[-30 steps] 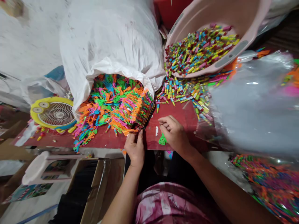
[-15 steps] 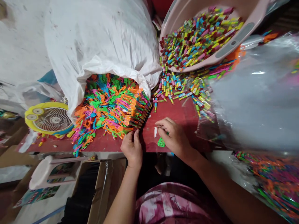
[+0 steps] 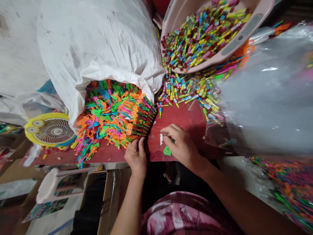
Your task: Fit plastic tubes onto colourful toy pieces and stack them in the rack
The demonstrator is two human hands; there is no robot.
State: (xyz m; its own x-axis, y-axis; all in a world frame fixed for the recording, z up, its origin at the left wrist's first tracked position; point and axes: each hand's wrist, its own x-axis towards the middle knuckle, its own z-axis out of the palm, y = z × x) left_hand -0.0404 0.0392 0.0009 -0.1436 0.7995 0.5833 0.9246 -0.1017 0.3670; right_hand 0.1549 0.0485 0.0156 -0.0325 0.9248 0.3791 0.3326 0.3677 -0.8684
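Note:
My left hand [image 3: 136, 156] is at the near end of a row of lined-up colourful plastic pieces [image 3: 139, 112], its fingers curled and thumb raised. Whatever its fingertips may hold is hidden. To the right, over the red tabletop [image 3: 156, 153], my right hand [image 3: 182, 143] is closed in a pinch; what sits between thumb and fingers is too small to make out. Just under it shows a green perforated plastic piece [image 3: 167, 150], partly covered by the hand. A small white piece [image 3: 161, 139] is beside its fingertips; I cannot tell whether they touch.
A large white sack [image 3: 102, 42] spills a heap of plastic pieces [image 3: 97, 114]. Behind stands a pink basin [image 3: 168, 24] of small coloured tubes, with more tubes [image 3: 181, 86] on the table. A clear plastic bag [image 3: 264, 107] is right; a yellow fan [image 3: 31, 123] is left.
The whole view has shifted slightly, with the sack and basin a little further left. Both hands keep nearly the same pose and place on the table.

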